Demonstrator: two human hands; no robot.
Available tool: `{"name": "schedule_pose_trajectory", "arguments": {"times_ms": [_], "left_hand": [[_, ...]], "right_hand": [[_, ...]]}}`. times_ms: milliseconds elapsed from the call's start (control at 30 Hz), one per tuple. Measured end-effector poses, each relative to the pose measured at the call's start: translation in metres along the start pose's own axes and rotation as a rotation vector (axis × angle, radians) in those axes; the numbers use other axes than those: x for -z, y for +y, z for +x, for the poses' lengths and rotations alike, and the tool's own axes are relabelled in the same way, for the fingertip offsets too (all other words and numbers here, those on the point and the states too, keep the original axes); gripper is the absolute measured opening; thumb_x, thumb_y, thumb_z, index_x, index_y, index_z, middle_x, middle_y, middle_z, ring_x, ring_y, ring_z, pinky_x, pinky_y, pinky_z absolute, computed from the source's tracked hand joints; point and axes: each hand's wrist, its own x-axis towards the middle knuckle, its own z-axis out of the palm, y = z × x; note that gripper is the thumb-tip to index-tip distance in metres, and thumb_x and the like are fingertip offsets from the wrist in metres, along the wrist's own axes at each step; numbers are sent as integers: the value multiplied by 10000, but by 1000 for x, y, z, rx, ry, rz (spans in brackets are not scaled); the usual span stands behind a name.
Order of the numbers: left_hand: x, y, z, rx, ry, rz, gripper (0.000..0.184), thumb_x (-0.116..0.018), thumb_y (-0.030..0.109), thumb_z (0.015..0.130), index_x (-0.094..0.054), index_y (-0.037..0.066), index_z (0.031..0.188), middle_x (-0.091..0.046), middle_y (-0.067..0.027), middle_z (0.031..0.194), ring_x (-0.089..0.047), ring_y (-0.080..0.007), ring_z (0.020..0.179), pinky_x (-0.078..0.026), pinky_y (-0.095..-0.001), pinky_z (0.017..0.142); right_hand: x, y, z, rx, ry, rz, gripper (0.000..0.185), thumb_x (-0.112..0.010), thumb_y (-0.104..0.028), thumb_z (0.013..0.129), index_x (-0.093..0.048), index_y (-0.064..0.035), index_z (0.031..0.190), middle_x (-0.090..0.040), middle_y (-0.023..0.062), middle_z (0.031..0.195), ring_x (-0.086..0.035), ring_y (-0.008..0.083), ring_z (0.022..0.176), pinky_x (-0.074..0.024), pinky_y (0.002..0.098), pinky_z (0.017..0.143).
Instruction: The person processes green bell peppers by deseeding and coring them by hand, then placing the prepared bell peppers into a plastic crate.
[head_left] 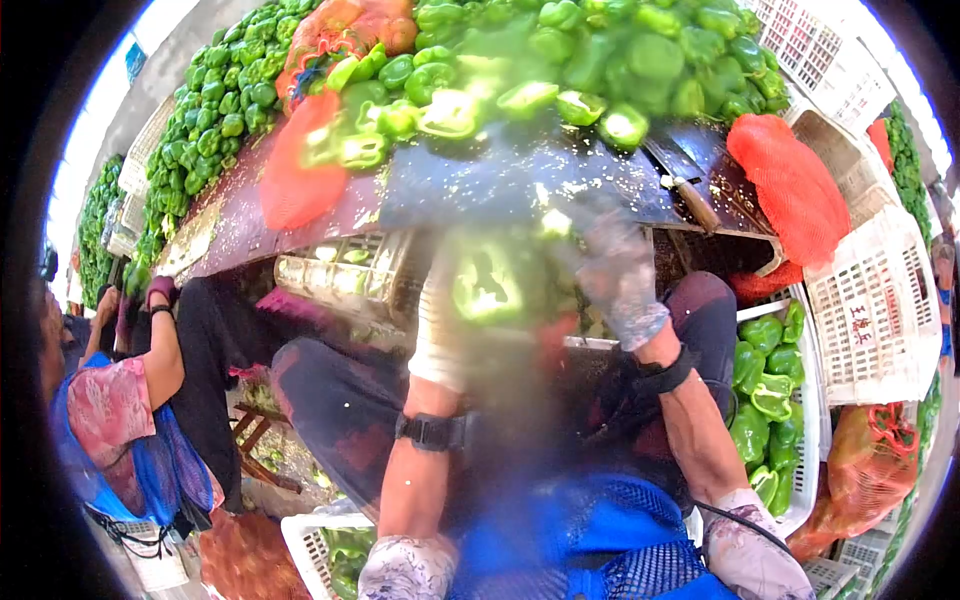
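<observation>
In the middle of the head view, a cut green bell pepper [487, 287] shows its pale, hollow inside. My left hand [436, 325], in a whitish glove, is closed around its left side; a blurred patch hides part of the grip. To the right of the pepper is my gloved right hand [618, 268], its fingers smeared by motion. Near those fingertips sits a small pale green piece [556, 223]; whether they touch it is unclear. Beyond both hands, the dark tabletop [450, 185] is sprinkled with seeds, and cut peppers [450, 113] lie along its far side.
Green peppers [590, 45] are heaped at the back. A wooden-handled knife [697, 205] lies at right, near a red mesh bag [790, 185]. A white crate [815, 440] of peppers stands beside my right leg; another crate [345, 285] is under the table. A person [130, 410] sits at left.
</observation>
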Motion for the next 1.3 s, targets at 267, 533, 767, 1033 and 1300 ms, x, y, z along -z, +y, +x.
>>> {"name": "schedule_pose_trajectory", "arguments": {"times_ms": [267, 533, 767, 1033, 1300], "left_hand": [[4, -20, 2, -305, -8, 769, 417, -558, 305, 927, -527, 53, 1258, -548, -56, 1174, -516, -132, 1035, -406, -273, 942], [-10, -32, -8, -296, 59, 740, 423, -508, 320, 953, -502, 45, 1274, -543, -57, 1136, -512, -125, 997, -419, -265, 894], [-6, -40, -1, -223, 86, 428, 415, -545, 316, 936, -511, 49, 1252, -570, -60, 1065, -555, -147, 948, -472, -294, 840], [-46, -8, -24, 55, -204, -323, 497, -584, 353, 909, -466, 51, 1285, -585, -100, 1103, -591, -217, 985, -499, -348, 868], [-52, -16, -22, -369, 46, 653, 526, -615, 125, 837, -438, 24, 1322, -533, -84, 1167, -529, -189, 1055, -443, -306, 936]], "right_hand": [[-51, -3, -40, 14, -295, 258, 301, -635, -187, 851, -618, -20, 1101, -636, 115, 805, -597, 199, 666, -499, 336, 575], [-62, 8, -47, -393, -308, 820, 351, -607, -238, 900, -559, -33, 1181, -602, 91, 928, -589, 162, 752, -512, 282, 638], [-5, -35, -11, -246, -538, 130, 220, -613, -160, 849, -613, -64, 1047, -594, 79, 1021, -553, 169, 986, -504, 285, 767], [15, -10, -1, -338, -112, 88, 361, -637, -218, 839, -610, -45, 1155, -567, 136, 1237, -507, 247, 1159, -416, 325, 981], [24, -51, -11, -423, -425, 657, 493, -584, -266, 926, -456, -43, 1347, -573, 67, 1204, -518, 131, 1084, -418, 253, 952]]}}
